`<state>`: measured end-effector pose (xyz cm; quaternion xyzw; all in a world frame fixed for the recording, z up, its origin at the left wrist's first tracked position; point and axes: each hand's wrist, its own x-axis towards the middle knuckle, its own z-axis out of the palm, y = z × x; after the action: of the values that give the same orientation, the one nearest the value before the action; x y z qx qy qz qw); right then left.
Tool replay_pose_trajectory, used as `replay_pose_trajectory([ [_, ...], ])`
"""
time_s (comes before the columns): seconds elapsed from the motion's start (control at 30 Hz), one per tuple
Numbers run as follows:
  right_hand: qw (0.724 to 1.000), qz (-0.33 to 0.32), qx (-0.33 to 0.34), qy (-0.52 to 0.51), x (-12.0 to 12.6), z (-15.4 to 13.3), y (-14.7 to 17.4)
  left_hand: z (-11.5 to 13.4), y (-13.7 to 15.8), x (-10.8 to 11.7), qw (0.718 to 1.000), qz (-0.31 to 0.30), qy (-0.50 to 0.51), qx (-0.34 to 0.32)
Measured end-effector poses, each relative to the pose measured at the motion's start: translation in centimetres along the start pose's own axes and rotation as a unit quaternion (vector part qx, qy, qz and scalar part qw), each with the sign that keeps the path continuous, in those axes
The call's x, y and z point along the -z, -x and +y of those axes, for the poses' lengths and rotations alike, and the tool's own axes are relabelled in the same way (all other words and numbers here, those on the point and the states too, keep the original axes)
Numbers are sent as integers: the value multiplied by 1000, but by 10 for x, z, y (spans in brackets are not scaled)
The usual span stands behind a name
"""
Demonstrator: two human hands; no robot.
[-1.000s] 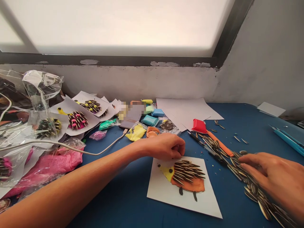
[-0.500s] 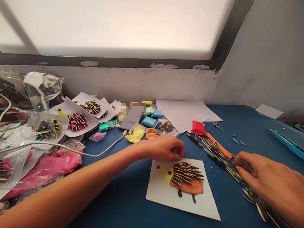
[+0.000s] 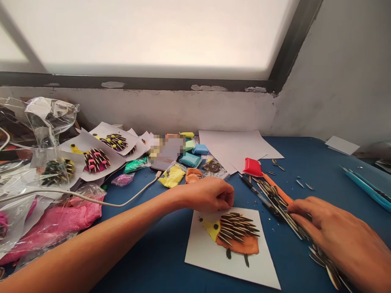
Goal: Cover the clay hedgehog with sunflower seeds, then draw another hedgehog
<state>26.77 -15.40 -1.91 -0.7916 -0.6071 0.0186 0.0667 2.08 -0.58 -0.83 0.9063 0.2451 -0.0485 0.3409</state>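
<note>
A white card (image 3: 204, 258) lies on the blue table and bears a clay hedgehog (image 3: 241, 245) with a yellow face, orange body and dark feet. Striped sunflower seeds cover its upper back as spines. Over the card's top edge rests my left hand (image 3: 214, 193), fingers curled; anything inside them is hidden. To the right, my right hand (image 3: 332, 232) reaches over a long pile of sunflower seeds (image 3: 275, 191). Its thumb and index fingertips come together at the pile, and I cannot make out what is between them.
An orange clay strip (image 3: 277, 189), a red clay packet (image 3: 252, 167) and a pen (image 3: 258, 191) lie beside the seeds. Finished hedgehog cards (image 3: 105, 160), a phone (image 3: 166, 152) with a cable and clay packets (image 3: 191, 160) fill the left and back. A blue cutter (image 3: 366, 187) lies right.
My right hand has moved a little left along the seed pile, and its thumb and index finger have come closer together. My left hand stays at the card; the view has shifted slightly.
</note>
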Motion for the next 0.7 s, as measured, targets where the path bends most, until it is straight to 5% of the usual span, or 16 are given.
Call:
replay_pose_trajectory([
  [0.13, 1000, 20, 3, -3, -3, 1, 1, -1, 0, 0, 1000, 4, 2, -5],
  [0.27, 993, 109, 11, -33, -4, 0, 11, -2, -1, -1, 1000, 5, 10, -11],
  [0.57, 948, 63, 253, -182, -16, -29, 28, -4, -3, -1, 1000, -6, 7, -4],
  [0.7, 935, 87, 301, -167, -24, -31, 32, -2, -2, 0, 1000, -6, 12, -2],
])
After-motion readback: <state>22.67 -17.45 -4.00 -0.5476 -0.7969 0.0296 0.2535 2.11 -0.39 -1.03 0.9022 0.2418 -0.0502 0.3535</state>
